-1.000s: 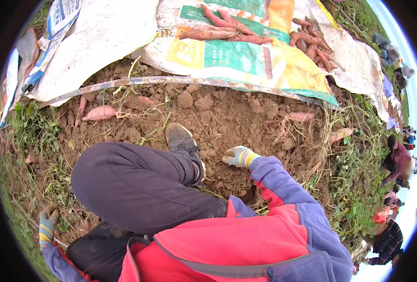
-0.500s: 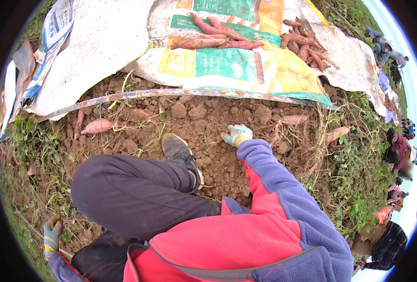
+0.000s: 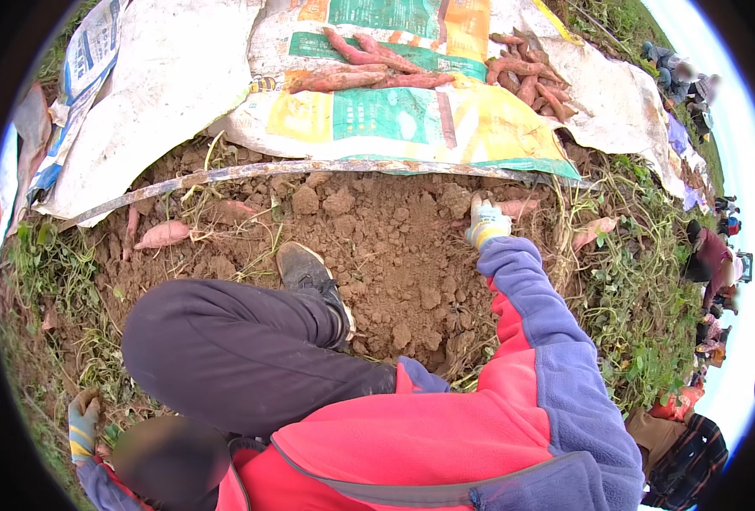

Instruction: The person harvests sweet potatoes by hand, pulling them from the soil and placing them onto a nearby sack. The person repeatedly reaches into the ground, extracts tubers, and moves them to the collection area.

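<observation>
My right hand (image 3: 487, 225), in a pale knit glove with a yellow band, reaches out to the loose soil below the sheet edge. Its fingers, partly hidden, appear closed over a pink sweet potato (image 3: 520, 208) that lies half in the dirt; the root's right part shows beside the glove. At the lower left, my left hand (image 3: 82, 426), gloved with dirt-brown fingertips, is low near the ground by my knee. Those fingers are curled together, and what they hold, if anything, is hidden. Another sweet potato (image 3: 594, 232) lies right of my right hand among dry vines.
Sweet potatoes (image 3: 356, 79) lie on the printed sack sheet (image 3: 386, 119), with a bigger pile (image 3: 531, 72) to their right. A sweet potato (image 3: 163, 235) rests on soil at left. My shoe (image 3: 314, 281) stands on the dug soil. Green vines (image 3: 641, 289) border it; other people (image 3: 718, 264) are far right.
My right hand has moved right and farther out, from bare soil to the sweet potato. The whole view has shifted slightly. My left hand stays low at the left.
</observation>
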A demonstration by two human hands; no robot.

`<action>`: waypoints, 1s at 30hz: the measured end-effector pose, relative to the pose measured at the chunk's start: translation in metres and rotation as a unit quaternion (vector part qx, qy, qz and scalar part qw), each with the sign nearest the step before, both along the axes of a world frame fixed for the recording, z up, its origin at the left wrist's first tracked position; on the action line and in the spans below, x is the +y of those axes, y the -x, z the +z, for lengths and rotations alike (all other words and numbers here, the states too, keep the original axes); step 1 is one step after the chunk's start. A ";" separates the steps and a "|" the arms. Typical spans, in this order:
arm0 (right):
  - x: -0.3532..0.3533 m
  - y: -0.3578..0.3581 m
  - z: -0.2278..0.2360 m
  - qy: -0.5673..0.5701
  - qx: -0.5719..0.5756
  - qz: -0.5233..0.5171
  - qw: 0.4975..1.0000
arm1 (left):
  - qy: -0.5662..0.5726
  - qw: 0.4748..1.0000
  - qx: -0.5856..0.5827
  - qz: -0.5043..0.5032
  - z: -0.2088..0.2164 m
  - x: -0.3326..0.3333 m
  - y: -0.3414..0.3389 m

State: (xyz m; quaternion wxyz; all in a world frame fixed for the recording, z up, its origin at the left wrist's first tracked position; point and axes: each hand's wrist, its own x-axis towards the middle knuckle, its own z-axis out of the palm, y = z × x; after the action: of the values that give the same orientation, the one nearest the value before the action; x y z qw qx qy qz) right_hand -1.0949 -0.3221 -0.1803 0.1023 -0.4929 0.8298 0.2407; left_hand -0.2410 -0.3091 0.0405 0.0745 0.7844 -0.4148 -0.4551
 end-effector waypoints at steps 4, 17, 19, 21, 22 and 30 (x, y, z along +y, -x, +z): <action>-0.022 0.023 -0.029 -0.147 -0.018 0.025 0.989 | 0.009 1.000 0.011 0.001 0.010 0.005 0.013; 0.090 -0.046 0.021 0.099 -0.439 -0.073 0.890 | 0.031 0.996 -0.008 -0.084 0.009 -0.021 -0.008; 0.093 -0.073 0.082 0.136 -0.558 -0.216 0.790 | 0.051 0.995 0.008 -0.089 0.019 -0.026 0.016; 0.096 -0.067 0.102 0.190 -0.585 -0.234 0.753 | 0.107 0.988 0.027 -0.106 0.019 -0.035 0.023; 0.096 -0.067 0.111 0.201 -0.600 -0.240 0.736 | 0.110 0.985 0.025 -0.128 0.023 -0.045 0.026; 0.056 -0.113 0.206 0.229 -0.689 -0.195 0.659 | 0.304 0.894 0.118 -0.307 0.077 -0.116 0.271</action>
State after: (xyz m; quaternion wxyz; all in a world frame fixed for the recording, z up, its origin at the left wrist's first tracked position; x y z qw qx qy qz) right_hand -0.9819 -0.2663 0.0260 0.5732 -0.3528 0.6276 -0.3913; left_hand -0.5123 -0.4256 0.1173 0.2147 0.4977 -0.7411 -0.3962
